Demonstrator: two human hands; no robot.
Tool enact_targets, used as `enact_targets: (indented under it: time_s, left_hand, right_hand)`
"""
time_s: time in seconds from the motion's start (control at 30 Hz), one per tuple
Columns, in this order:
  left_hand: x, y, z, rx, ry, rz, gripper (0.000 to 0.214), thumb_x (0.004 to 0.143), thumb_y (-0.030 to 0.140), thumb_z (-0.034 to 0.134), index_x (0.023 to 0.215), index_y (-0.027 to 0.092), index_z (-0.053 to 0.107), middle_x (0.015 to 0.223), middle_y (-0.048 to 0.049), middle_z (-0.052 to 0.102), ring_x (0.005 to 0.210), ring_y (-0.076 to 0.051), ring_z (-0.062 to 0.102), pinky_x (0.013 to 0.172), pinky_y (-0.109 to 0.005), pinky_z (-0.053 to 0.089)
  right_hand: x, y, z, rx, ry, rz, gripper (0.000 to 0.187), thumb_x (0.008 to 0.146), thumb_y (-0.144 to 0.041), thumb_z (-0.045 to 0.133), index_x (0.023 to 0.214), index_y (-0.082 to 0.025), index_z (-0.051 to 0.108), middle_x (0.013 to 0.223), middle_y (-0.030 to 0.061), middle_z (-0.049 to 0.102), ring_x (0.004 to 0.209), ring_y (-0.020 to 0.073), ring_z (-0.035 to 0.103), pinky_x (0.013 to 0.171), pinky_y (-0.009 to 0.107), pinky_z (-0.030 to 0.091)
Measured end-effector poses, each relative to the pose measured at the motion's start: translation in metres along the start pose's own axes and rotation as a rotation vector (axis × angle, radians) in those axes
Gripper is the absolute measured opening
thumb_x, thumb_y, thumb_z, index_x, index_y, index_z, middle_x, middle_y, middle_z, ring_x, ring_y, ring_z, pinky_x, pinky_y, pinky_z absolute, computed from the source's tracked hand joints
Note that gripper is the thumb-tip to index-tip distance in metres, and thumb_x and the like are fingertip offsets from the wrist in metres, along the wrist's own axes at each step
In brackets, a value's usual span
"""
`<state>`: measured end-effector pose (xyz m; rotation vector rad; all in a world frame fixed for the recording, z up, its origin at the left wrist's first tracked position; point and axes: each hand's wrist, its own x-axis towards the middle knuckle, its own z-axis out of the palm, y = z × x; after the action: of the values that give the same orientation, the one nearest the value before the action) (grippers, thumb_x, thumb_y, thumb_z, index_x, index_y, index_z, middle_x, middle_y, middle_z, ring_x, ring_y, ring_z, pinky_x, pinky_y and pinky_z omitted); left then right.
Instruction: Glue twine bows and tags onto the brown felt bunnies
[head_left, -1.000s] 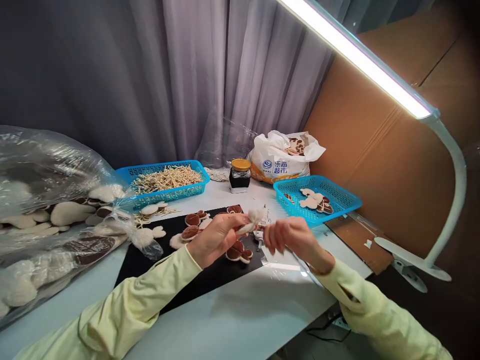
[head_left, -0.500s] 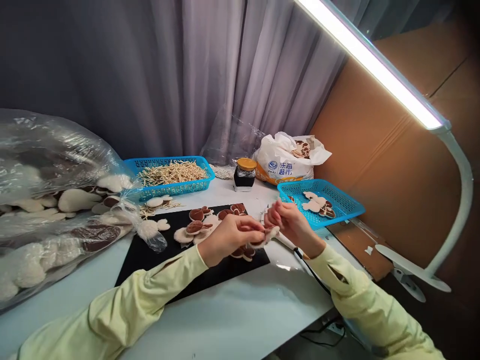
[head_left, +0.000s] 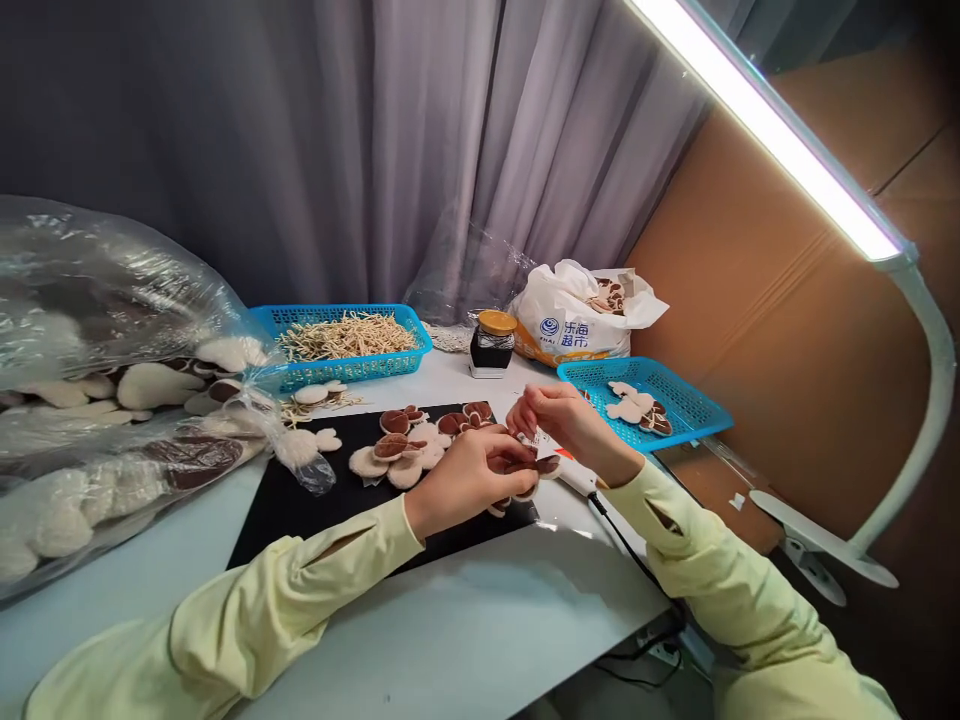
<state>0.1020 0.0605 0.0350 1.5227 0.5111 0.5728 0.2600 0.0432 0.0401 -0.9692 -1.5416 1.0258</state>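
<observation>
Left hand (head_left: 465,478) pinches plush piece (head_left: 550,465) at black mat's (head_left: 289,505) right end; right hand (head_left: 570,425), curled just beside: grasp indeterminable.

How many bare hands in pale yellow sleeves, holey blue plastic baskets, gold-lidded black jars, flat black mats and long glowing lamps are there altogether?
Left hand and right hand, bare: 2
Holey blue plastic baskets: 2
Gold-lidded black jar: 1
Flat black mat: 1
Long glowing lamp: 1
Total: 7

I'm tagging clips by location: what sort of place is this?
Probably a small handcraft workstation: a bright lamp reaches over the table, plush pieces lie on a black mat, and a blue basket holds pale strips.
</observation>
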Motion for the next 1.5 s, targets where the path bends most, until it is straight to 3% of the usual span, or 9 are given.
enact_targets:
  time_s: [0.27, 0.4, 0.6, 0.73, 0.93, 1.13, 1.23, 1.33, 1.5]
  left_hand:
    - [0.006, -0.004, -0.013, -0.366, -0.102, -0.134, 0.017, 0.073, 0.024, 0.059, 0.083, 0.012, 0.067, 0.082, -0.0048, 0.066, 0.083, -0.015, 0.060, 0.082, -0.024, 0.045]
    - [0.006, -0.003, -0.015, -0.487, -0.079, -0.173, 0.013, 0.072, 0.023, 0.058, 0.082, 0.014, 0.061, 0.085, -0.0046, 0.063, 0.081, -0.013, 0.060, 0.081, -0.022, 0.047]
    - [0.004, -0.001, -0.012, -0.431, -0.069, -0.182, 0.013, 0.074, 0.027, 0.056, 0.074, 0.014, 0.057, 0.076, -0.0027, 0.059, 0.071, -0.012, 0.058, 0.065, -0.021, 0.048]
    - [0.000, -0.004, -0.001, -0.251, -0.092, -0.162, 0.011, 0.068, 0.021, 0.063, 0.063, 0.012, 0.059, 0.057, 0.0028, 0.052, 0.053, -0.009, 0.046, 0.046, -0.019, 0.035]
    - [0.001, 0.007, -0.007, 0.015, -0.033, -0.030, 0.010, 0.062, 0.015, 0.069, 0.071, 0.011, 0.066, 0.068, -0.0001, 0.062, 0.064, -0.012, 0.053, 0.058, -0.021, 0.041]
    - [0.008, 0.006, -0.018, -0.220, -0.012, -0.070, 0.017, 0.076, 0.026, 0.050, 0.075, 0.015, 0.062, 0.076, -0.0008, 0.060, 0.070, -0.010, 0.056, 0.068, -0.021, 0.045]
    - [0.006, -0.003, -0.010, -0.163, -0.058, -0.109, 0.014, 0.074, 0.025, 0.053, 0.071, 0.013, 0.060, 0.070, -0.0005, 0.058, 0.060, -0.010, 0.053, 0.057, -0.021, 0.043]
    - [0.001, -0.004, -0.004, -0.076, -0.069, -0.135, 0.011, 0.069, 0.023, 0.063, 0.068, 0.013, 0.059, 0.058, 0.0039, 0.053, 0.048, -0.008, 0.047, 0.047, -0.020, 0.037]
    - [0.000, 0.007, -0.011, -0.032, -0.102, -0.078, 0.010, 0.062, 0.017, 0.070, 0.068, 0.013, 0.062, 0.069, 0.0018, 0.059, 0.062, -0.011, 0.055, 0.059, -0.022, 0.043]
  right_hand:
    - [-0.047, 0.018, -0.025, -0.030, 0.206, -0.123, 0.045, 0.091, -0.048, 0.034, 0.058, -0.020, 0.048, 0.085, 0.0075, 0.063, 0.104, 0.0224, 0.053, 0.089, 0.041, 0.041]
    - [-0.065, 0.019, -0.024, -0.245, 0.249, -0.239, 0.043, 0.092, -0.037, 0.037, 0.056, -0.019, 0.051, 0.096, 0.0077, 0.058, 0.104, 0.0230, 0.050, 0.087, 0.041, 0.040]
    - [-0.085, -0.003, 0.015, -0.687, 0.100, -0.480, 0.022, 0.084, -0.008, 0.048, 0.071, -0.021, 0.059, 0.095, 0.0056, 0.060, 0.095, 0.0218, 0.046, 0.081, 0.038, 0.041]
    - [-0.055, -0.027, 0.025, -1.168, -0.011, -0.730, 0.019, 0.084, -0.004, 0.045, 0.078, -0.017, 0.057, 0.094, 0.0080, 0.061, 0.090, 0.0210, 0.044, 0.074, 0.036, 0.040]
    - [0.003, -0.008, -0.013, -1.156, -0.046, -0.610, 0.028, 0.089, -0.016, 0.045, 0.062, -0.019, 0.051, 0.074, 0.0009, 0.057, 0.076, 0.0148, 0.046, 0.071, 0.031, 0.040]
    - [-0.052, 0.008, -0.003, -1.172, 0.154, -0.642, 0.027, 0.090, -0.007, 0.037, 0.068, -0.017, 0.050, 0.081, 0.0061, 0.056, 0.081, 0.0183, 0.043, 0.073, 0.036, 0.036]
    - [-0.062, -0.005, 0.011, -1.240, 0.081, -0.705, 0.018, 0.086, -0.006, 0.046, 0.076, -0.019, 0.054, 0.092, 0.0044, 0.061, 0.088, 0.0193, 0.043, 0.079, 0.037, 0.032]
    - [-0.038, -0.018, 0.008, -1.290, -0.079, -0.654, 0.016, 0.087, -0.010, 0.046, 0.076, -0.018, 0.055, 0.091, 0.0051, 0.062, 0.091, 0.0207, 0.043, 0.081, 0.039, 0.028]
    - [0.002, -0.010, -0.018, -1.211, -0.271, -0.582, 0.028, 0.091, -0.021, 0.045, 0.064, -0.019, 0.050, 0.069, -0.0035, 0.057, 0.071, 0.0119, 0.046, 0.069, 0.025, 0.036]
